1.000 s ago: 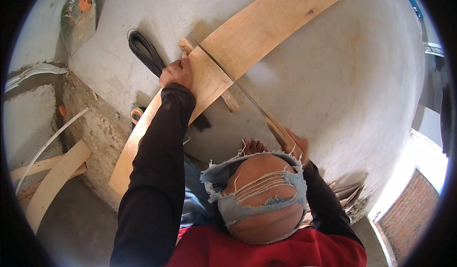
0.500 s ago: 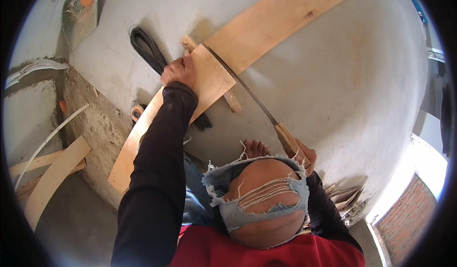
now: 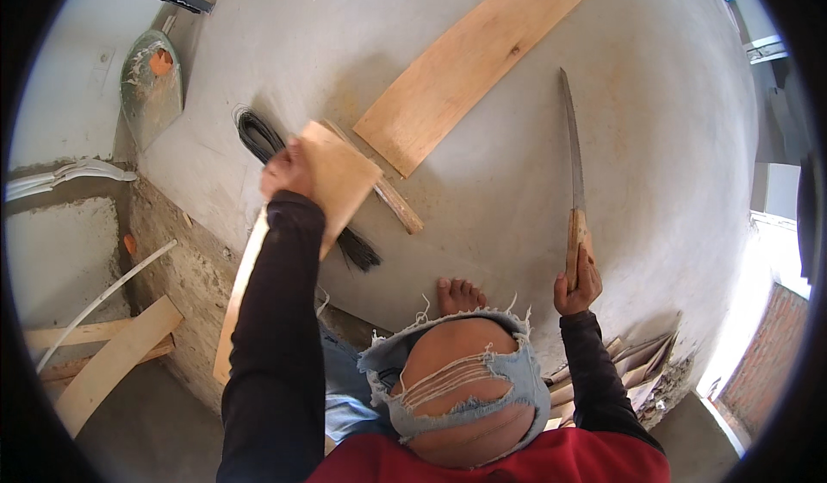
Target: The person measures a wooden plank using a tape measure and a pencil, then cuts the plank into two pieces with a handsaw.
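Since the earlier frame the long curved steel handsaw with a wooden handle (image 3: 572, 181) is lifting clear of the wood, and the pale plywood plank now lies in two. The left hand (image 3: 287, 171) is gripping the short cut pale plywood piece (image 3: 332, 181), tilted above the grey concrete slab (image 3: 482, 216); the right hand (image 3: 579, 281) is clasping the saw handle, blade pointing away. The longer pale plank (image 3: 474, 65) is lying apart. The bare foot (image 3: 459, 296) is sitting near the saw, so a careless swing could nick it.
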The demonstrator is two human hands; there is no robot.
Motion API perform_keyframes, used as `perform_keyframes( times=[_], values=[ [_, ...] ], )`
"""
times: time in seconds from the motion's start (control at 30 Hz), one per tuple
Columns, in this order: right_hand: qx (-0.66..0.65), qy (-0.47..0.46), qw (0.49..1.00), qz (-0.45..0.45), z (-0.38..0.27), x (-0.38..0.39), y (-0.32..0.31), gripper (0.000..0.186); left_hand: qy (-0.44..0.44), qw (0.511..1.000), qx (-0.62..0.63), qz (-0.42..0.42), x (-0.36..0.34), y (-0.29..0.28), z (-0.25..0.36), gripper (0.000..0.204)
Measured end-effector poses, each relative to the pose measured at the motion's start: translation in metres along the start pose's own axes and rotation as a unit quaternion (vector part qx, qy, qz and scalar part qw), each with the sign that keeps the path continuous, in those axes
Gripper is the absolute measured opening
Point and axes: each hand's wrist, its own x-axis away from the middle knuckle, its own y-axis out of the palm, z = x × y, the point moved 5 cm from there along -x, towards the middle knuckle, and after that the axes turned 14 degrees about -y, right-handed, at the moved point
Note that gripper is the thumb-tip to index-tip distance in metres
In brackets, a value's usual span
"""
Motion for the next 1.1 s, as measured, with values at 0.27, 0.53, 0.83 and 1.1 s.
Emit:
perform_keyframes(
  times=[0.27,0.53,0.83,1.1],
  values=[
    [0.027,0.046,0.993,-0.102,-0.004,0.013,0.02,0.064,-0.046,0.996,-0.07,0.03,-0.15,-0.037,-0.024,0.065],
    [0.055,0.094,0.989,-0.097,0.001,0.014,0.01,0.049,0.336,0.94,0.062,0.007,-0.03,0.037,0.104,0.068],
    [-0.008,0.172,0.984,-0.047,-0.025,-0.007,0.007,0.043,0.236,0.932,-0.197,-0.193,0.096,0.069,0.183,0.128],
    [-0.049,0.175,0.983,-0.013,-0.031,-0.026,0.008,0.04,0.26,0.9,-0.249,-0.246,0.078,0.058,0.207,0.091]
  ],
)
